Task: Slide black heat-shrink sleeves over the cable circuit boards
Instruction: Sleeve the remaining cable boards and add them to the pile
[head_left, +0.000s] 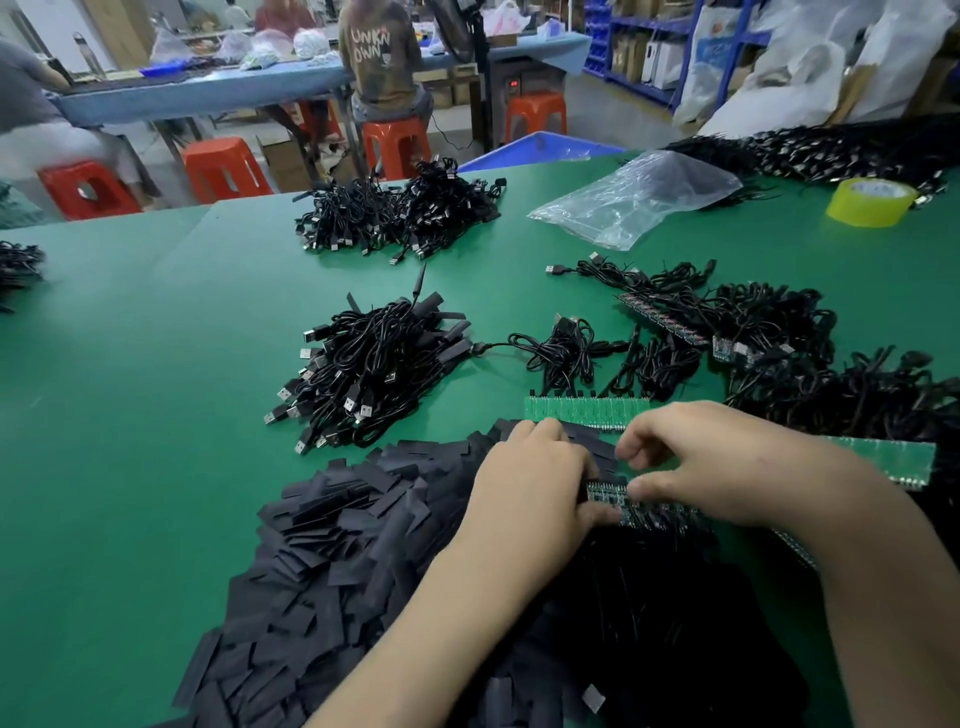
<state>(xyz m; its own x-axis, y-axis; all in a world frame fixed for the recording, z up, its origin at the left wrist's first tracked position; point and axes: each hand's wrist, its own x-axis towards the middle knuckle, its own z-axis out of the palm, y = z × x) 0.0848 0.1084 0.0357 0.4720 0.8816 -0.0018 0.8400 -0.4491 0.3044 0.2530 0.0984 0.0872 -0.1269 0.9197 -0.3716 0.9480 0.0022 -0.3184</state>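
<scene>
Noted circuit board strip (641, 508) over table (156, 364), between both hands, beside heat-shrink sleeves pile (353, 525). Gripped at its end by left hand (530, 483); touched by right hand (717, 462) thumb, fingers curled, hold unclear.

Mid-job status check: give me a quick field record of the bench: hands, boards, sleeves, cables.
left hand: grips the near end of the board strip
right hand: thumb on the strip; unclear whether its fingers hold anything
sleeve pile: loose, left of the hands on the green table
green board panel: flat, just beyond the hands
cable bundle: beyond the sleeves
tape roll: far right
</scene>
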